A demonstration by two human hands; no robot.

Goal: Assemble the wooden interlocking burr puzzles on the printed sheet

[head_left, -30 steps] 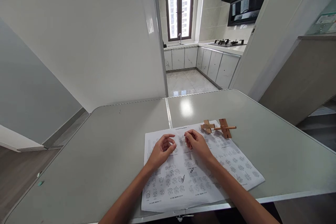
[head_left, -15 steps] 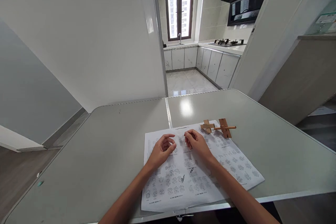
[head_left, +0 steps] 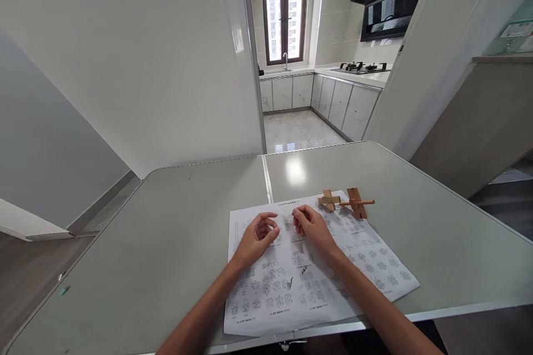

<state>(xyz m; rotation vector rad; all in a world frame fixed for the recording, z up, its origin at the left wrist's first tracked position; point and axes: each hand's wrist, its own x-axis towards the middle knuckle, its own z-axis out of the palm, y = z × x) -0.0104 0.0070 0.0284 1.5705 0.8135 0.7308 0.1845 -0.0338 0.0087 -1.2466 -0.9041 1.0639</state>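
Note:
A large printed sheet of paper (head_left: 287,310) lies flat before me, covered with rows of small line diagrams. My left hand (head_left: 259,236) rests over its left half, fingers loosely curved, with a gap between thumb and index finger and nothing held. Over the middle of the sheet is my right hand (head_left: 312,226), loosely curled with its fingertips towards the paper; I see nothing in it. The two hands are apart. Beyond the right hand, at the sheet's upper right corner, are a light wooden interlocking piece (head_left: 328,200) and a reddish-brown wooden piece with a rod through it (head_left: 357,203).
The grey-green table (head_left: 175,222) has a metal seam (head_left: 266,177) running away from me. A small green bit (head_left: 64,290) lies near its left edge. Behind the table, a doorway opens on a kitchen with a window (head_left: 285,11) and a gas hob (head_left: 361,67).

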